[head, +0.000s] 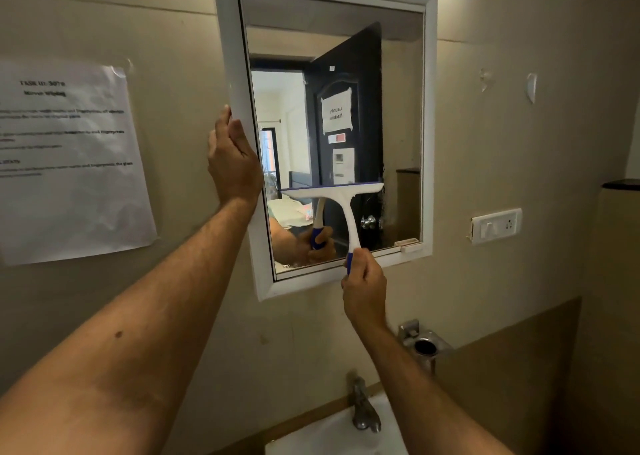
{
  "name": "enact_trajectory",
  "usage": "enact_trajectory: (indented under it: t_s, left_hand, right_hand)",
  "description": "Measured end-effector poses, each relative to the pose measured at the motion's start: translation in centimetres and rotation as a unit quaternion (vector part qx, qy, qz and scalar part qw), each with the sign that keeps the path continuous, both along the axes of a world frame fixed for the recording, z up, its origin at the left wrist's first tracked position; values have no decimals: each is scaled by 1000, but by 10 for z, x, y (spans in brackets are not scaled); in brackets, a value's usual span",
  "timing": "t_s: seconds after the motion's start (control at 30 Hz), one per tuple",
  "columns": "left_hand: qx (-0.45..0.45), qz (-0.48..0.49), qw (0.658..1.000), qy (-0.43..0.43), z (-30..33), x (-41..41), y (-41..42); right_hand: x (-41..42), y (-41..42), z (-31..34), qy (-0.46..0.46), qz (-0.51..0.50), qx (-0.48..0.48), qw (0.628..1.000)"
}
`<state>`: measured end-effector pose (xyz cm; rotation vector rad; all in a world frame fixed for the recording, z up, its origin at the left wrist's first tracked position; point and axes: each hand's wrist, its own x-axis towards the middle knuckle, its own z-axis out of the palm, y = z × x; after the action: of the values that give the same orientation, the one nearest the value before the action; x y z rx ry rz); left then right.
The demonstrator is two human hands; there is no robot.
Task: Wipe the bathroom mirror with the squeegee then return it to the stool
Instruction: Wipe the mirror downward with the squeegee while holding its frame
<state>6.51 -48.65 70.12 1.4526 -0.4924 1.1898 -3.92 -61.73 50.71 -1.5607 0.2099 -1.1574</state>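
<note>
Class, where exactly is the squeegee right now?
Head view, centre: the squeegee lies against the lower mirror glass, its handle gripped by the right hand above the tap.

The paper sheet (69,163) taped on the wall carries the heading "TASK ID" and "Mirror Wiping"; the number and smaller lines are too blurred. In the mirror (332,73), a reversed door sign (336,114) reads "Laundry Machine".
</note>
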Motion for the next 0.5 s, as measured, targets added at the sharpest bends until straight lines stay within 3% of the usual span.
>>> enact_trajectory:
  t_s: [0.27, 0.5]
  left_hand:
    - [-12, -10, 1000, 2, 6, -1, -2]
    - [-14, -11, 1000, -3, -2, -2, -3]
  right_hand:
    - [0, 4, 58, -28, 28, -5, 999]
    - [0, 0, -29, -5, 13, -20, 1000]
